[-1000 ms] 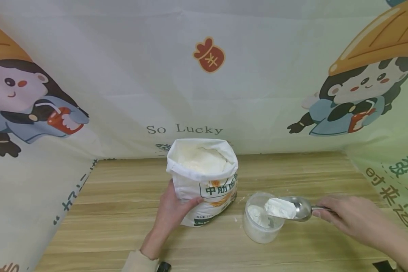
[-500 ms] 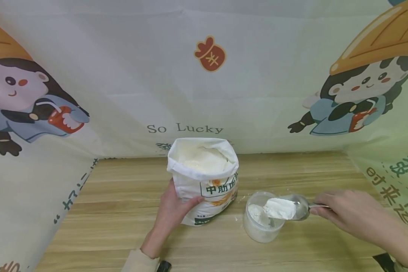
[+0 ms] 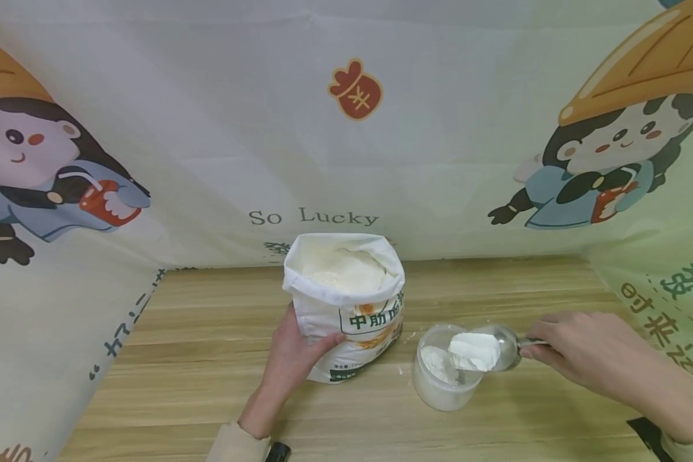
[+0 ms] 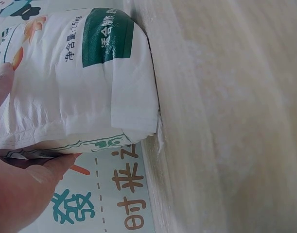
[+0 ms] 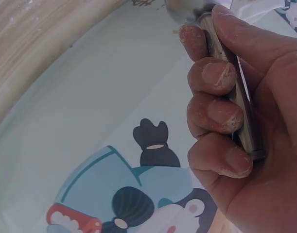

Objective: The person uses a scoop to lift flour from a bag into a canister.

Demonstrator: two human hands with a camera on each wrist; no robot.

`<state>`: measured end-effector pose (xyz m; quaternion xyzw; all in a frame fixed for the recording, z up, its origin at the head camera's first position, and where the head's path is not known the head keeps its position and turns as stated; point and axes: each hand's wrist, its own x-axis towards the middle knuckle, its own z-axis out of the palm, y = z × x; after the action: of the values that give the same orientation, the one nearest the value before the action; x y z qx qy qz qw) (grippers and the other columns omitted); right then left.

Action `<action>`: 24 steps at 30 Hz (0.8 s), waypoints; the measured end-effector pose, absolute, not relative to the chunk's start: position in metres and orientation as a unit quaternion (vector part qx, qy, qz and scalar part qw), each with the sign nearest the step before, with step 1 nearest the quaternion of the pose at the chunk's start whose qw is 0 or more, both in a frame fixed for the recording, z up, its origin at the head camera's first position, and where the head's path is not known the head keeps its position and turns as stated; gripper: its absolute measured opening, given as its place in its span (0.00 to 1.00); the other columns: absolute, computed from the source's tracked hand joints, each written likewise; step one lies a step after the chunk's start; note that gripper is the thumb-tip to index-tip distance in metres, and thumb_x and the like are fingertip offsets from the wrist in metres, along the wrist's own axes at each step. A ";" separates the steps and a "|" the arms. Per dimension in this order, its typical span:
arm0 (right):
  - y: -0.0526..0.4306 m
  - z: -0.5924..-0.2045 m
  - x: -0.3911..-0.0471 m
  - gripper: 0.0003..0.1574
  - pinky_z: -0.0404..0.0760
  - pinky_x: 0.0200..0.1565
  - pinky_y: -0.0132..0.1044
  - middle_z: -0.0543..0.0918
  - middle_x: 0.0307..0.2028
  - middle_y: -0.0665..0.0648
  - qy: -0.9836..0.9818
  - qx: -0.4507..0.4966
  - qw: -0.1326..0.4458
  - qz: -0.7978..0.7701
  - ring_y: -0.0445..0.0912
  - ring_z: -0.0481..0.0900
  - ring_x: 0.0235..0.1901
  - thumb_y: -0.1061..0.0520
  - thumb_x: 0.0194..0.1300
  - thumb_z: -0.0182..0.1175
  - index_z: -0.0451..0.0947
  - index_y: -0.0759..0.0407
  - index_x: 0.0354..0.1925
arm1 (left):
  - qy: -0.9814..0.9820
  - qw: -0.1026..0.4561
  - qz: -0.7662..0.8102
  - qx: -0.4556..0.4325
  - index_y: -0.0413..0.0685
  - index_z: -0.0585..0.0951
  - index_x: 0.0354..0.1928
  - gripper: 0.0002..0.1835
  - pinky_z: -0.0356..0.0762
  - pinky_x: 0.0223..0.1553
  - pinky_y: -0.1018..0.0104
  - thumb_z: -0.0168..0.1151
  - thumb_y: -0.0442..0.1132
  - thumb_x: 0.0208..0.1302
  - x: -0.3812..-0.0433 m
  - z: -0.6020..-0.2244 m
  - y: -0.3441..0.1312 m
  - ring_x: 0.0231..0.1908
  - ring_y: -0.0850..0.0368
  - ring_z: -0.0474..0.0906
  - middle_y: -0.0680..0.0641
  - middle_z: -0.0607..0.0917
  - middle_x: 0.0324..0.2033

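Observation:
A white flour bag (image 3: pixel 346 340) stands upright with its rim rolled down and pale flour showing inside. My left hand (image 3: pixel 294 353) grips its lower left side, thumb across the printed front; the left wrist view shows the bag (image 4: pixel 80 87) between thumb and fingers. In my right hand (image 3: pixel 595 359) is a metal scoop (image 3: pixel 509 350), held with a mound of white flour (image 3: pixel 475 351) over a clear round tub (image 3: pixel 447 398). Some flour lies in the tub too. Seen from the right wrist, curled fingers (image 5: pixel 216 114) wrap the scoop's handle (image 5: pixel 246 128).
The wood-grain table (image 3: pixel 196 359) bears a few white specks of flour around the tub. A printed cloth (image 3: pixel 237 128) with cartoon figures rises behind the table and along both sides.
My right hand has shifted slightly away from me and to the left, the scoop tilting a little over the tub. The left hand and the bag stay where they were.

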<state>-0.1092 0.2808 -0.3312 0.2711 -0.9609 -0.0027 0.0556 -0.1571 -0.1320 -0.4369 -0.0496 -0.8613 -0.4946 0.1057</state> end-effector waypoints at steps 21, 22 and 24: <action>0.268 -0.320 -0.108 0.15 0.63 0.18 0.35 0.66 0.22 0.40 -0.953 0.278 0.107 -0.053 0.37 0.60 0.18 0.45 0.58 0.77 0.79 0.44 0.26 | -0.859 0.099 -0.500 -0.043 0.41 0.69 0.68 0.44 0.77 0.59 0.41 0.83 0.43 0.53 -0.155 -0.434 -0.131 0.55 0.41 0.81 0.39 0.84 0.55; 0.268 -0.320 -0.108 0.15 0.63 0.18 0.35 0.66 0.22 0.40 -0.952 0.279 0.112 -0.056 0.37 0.60 0.18 0.45 0.57 0.77 0.80 0.44 0.26 | -0.859 0.098 -0.501 -0.042 0.41 0.69 0.68 0.44 0.77 0.59 0.41 0.83 0.43 0.53 -0.155 -0.434 -0.131 0.55 0.41 0.81 0.39 0.84 0.55; 0.267 -0.319 -0.107 0.15 0.63 0.17 0.36 0.66 0.22 0.40 -0.949 0.282 0.123 -0.060 0.37 0.61 0.19 0.45 0.57 0.78 0.80 0.44 0.26 | -0.858 0.096 -0.502 -0.040 0.41 0.68 0.68 0.44 0.77 0.59 0.41 0.83 0.43 0.53 -0.155 -0.434 -0.131 0.55 0.41 0.81 0.39 0.84 0.55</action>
<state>-0.1073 0.2673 -0.3189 0.2822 -0.9495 -0.0601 0.1235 -0.1551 -0.1315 -0.4337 -0.0400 -0.8584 -0.5023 0.0962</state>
